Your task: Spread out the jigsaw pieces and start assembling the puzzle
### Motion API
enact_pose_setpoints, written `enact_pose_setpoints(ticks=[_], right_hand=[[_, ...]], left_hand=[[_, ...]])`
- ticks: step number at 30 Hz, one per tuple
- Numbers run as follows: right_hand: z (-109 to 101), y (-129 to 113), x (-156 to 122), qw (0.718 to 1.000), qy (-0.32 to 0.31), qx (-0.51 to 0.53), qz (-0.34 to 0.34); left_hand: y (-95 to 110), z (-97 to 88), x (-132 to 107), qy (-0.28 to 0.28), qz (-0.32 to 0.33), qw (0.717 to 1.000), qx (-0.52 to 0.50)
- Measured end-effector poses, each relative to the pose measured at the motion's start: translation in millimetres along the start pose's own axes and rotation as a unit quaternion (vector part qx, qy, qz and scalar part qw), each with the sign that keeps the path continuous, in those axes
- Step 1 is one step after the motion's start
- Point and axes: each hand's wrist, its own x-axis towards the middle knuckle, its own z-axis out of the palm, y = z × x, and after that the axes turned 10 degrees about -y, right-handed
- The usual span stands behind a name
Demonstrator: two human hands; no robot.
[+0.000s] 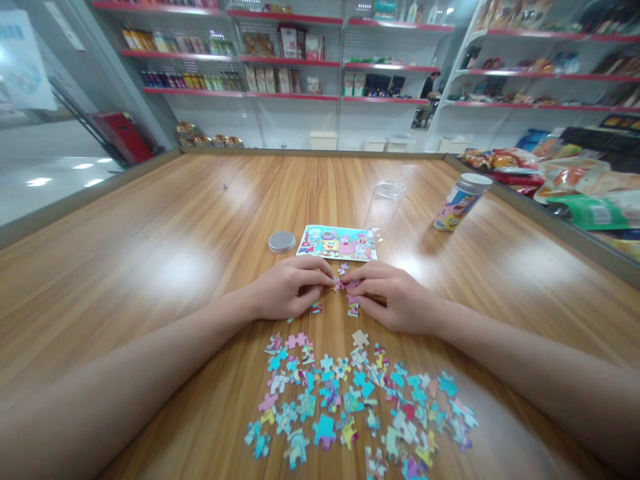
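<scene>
My left hand (295, 287) and my right hand (387, 293) meet over the table, fingertips almost touching. Between them lie a few pink puzzle pieces (353, 288), some seemingly joined. The left thumb and fingers pinch a small puzzle piece (337, 285) at its edge. My right fingers press on the pink pieces and partly cover them. Just beyond the hands lies a picture card (337, 244) with cartoon figures. Nearer to me, many loose puzzle pieces (325, 430) are scattered, mostly light blue, with some pink, yellow and white.
A silver lid (282, 241) lies left of the card. A clear empty jar (384, 207) stands behind its right corner. Farther right is a printed canister (460, 202). One small piece (225, 187) lies far left. Packaged goods (575, 173) sit beyond the table's right edge; shelves (295, 60) line the back.
</scene>
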Motion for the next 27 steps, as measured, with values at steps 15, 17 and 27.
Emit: enact_pose_setpoints(ticks=[15,17,27], right_hand=[[-0.9,-0.5,0.7,1.0,-0.019,-0.012,-0.017],[-0.6,-0.8,1.0,1.0,-0.02,-0.012,-0.016],[-2.0,-2.9,1.7,1.0,-0.021,-0.007,-0.02]], left_hand=[[6.1,3.7,5.8,0.004,-0.159,0.986,-0.04],[6.2,3.9,5.7,0.005,-0.16,0.986,-0.042],[1.2,8.4,3.7,0.026,-0.094,0.995,-0.005]])
